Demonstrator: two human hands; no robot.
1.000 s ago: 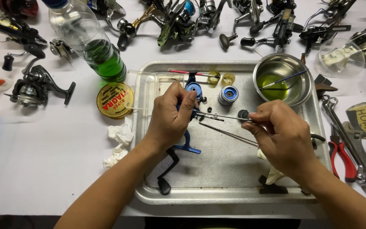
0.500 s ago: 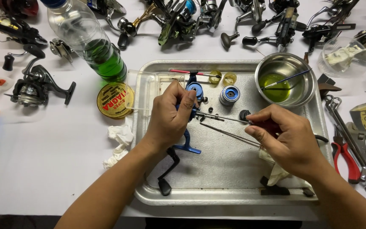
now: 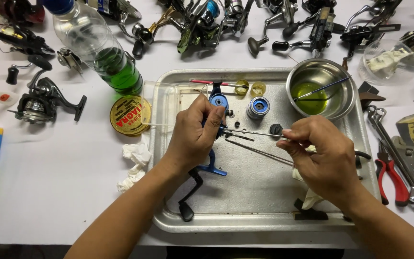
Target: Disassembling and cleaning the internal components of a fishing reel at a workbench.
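Hands work over the dented rectangular metal tray (image 3: 168, 144) on the white tabletop (image 3: 73, 192). Compared with a second ago, little has shifted: the left hand (image 3: 192, 136) still pinches the blue fishing reel body (image 3: 215, 165) near the tray's middle, its black crank handle (image 3: 188, 199) trailing toward the near rim. The right hand (image 3: 324, 160) has slid slightly right, its fingers (image 3: 288, 136) closed narrowly on thin metal tweezers (image 3: 250, 139) whose tips stay at the reel. Fine work at that same spot appears to be continuing. A steel bowl of yellow-green liquid (image 3: 319, 88) sits at the tray's far corner.
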